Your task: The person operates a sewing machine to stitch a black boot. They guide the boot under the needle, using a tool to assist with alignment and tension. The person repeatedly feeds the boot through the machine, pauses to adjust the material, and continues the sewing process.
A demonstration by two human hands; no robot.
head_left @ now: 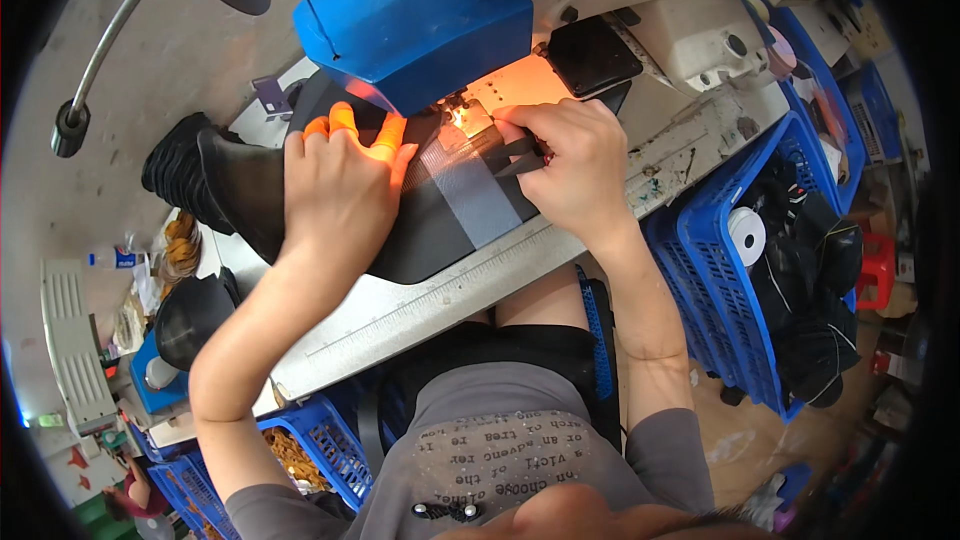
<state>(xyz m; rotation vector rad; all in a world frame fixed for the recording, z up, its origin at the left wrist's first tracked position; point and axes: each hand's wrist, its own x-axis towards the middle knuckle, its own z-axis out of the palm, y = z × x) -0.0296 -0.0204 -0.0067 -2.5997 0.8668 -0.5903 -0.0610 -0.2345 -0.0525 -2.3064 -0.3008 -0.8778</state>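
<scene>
While the left hand (pixel 345 175) lay spread on cloth (pixel 430 240) behind the table's (pixel 400 318) front edge, the right hand (pixel 580 160) clasped a black piece (pixel 518 149); keeping cloth flat seemed best.

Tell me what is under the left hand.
A dark panel runs beneath the left hand and shows beside it. The part directly under the hand is covered, as is whatever the panel lies on there.
</scene>
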